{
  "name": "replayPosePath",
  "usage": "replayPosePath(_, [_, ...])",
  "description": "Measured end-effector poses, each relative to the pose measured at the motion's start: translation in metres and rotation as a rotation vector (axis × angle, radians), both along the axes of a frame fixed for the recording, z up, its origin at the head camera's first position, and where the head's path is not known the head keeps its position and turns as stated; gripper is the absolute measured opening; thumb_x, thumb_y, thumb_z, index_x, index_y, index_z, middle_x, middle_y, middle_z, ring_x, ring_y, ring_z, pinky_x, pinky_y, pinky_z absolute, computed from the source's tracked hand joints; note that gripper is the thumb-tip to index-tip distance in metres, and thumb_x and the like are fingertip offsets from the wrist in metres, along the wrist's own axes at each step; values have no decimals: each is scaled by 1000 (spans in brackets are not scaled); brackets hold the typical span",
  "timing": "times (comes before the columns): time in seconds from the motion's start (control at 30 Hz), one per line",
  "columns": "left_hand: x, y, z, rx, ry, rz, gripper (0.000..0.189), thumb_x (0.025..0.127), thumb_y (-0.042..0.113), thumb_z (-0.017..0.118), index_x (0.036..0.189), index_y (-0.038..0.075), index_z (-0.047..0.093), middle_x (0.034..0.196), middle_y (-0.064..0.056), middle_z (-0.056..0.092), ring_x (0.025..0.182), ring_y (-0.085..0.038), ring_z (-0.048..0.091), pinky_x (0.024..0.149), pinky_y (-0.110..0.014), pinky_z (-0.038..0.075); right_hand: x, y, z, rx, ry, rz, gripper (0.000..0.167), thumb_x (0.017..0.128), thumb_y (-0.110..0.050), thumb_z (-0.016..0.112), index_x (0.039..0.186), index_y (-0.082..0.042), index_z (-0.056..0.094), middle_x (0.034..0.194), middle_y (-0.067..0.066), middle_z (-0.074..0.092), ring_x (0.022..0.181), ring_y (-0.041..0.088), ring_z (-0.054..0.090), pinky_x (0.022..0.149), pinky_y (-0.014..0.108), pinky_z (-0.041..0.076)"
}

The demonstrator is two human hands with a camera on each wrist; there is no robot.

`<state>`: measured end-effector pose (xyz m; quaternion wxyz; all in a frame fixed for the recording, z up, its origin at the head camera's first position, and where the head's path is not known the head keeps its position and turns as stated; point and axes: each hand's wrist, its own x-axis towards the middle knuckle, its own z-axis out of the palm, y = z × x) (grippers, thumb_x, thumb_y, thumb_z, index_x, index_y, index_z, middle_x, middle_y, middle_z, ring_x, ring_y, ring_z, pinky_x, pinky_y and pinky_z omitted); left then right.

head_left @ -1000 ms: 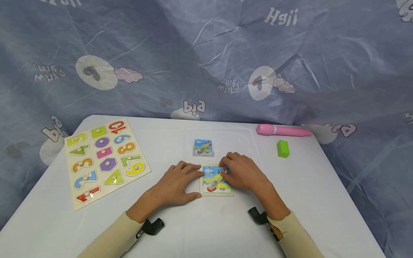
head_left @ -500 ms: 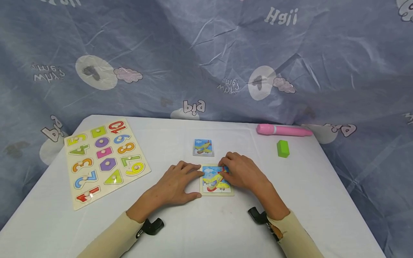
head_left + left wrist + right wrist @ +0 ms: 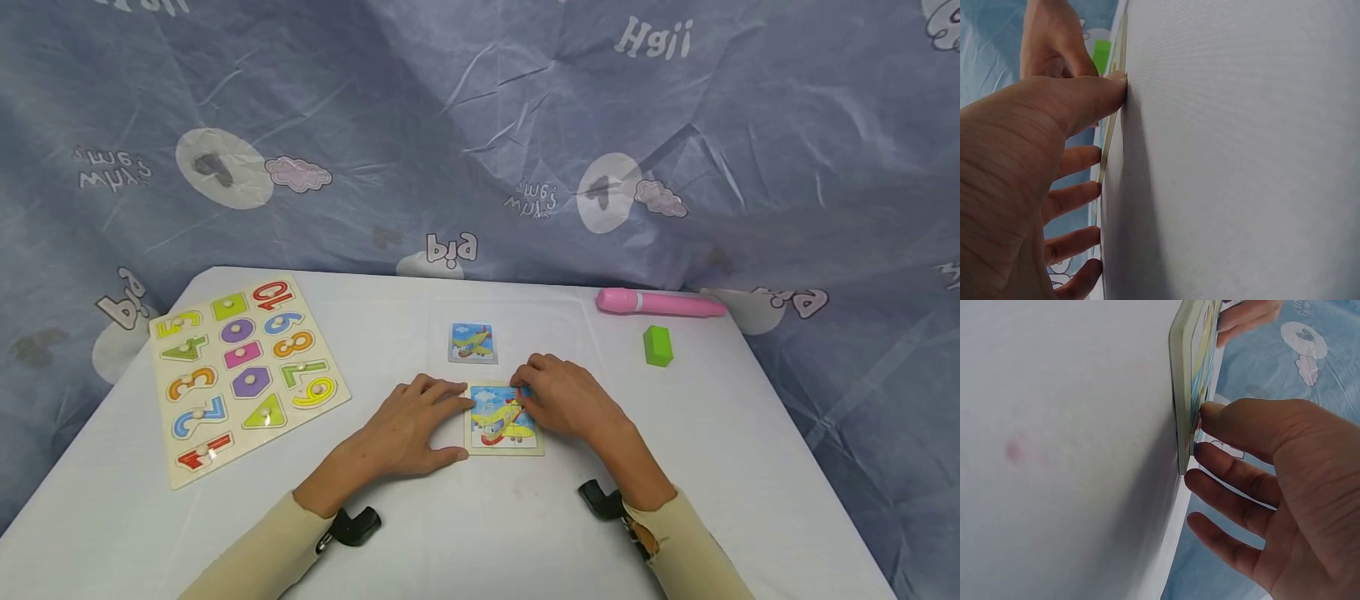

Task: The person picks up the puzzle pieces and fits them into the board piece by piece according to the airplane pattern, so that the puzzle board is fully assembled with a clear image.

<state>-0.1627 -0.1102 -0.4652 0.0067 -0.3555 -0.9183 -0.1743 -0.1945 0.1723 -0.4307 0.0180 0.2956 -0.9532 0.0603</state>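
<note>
A small square jigsaw puzzle with a yellow airplane picture lies flat in its pale frame on the table. My left hand rests at its left side, the thumb touching the near corner and the fingertips the left edge. With thumb and index finger, my right hand pinches a puzzle piece with red on it at the upper right of the picture. That hand partly covers the piece. The right wrist view has the frame edge-on, the thumb and index tips at its face. Beyond the puzzle lies a matching airplane picture card.
On the left lies a wooden number and shape board with knobbed pieces. A green block and a pink pen-shaped object sit at the back right. A blue patterned cloth hangs behind the white table.
My right fingers shift very slightly at the puzzle's upper right corner. The left hand, the puzzle frame and the other things stay where they were.
</note>
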Motion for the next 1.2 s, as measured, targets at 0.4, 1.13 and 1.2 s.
replayPosePath(0.4, [0,0,0,4,1,3,68,93,53,80,151,24,63,159,-3,55,136,-27,50,105,-53,48,0,0,0,-1,-35,-14,21,97,-25,82,117,-16,78,109,2,69,102,23,68,88,44,59])
replayPosePath(1.13, [1,-5,19,6,-112,15,70,95,51,80,156,22,57,170,-7,41,149,-32,45,117,-53,44,9,5,6,-38,-66,-15,23,100,-25,79,120,-13,78,117,4,69,110,24,66,95,45,57])
replayPosePath(1.2, [4,-9,25,-5,-99,47,74,98,56,74,160,22,53,174,-9,34,156,-37,38,121,-57,40,13,11,8,-37,-28,9,36,100,-29,79,131,-11,74,130,8,69,121,28,66,104,48,54])
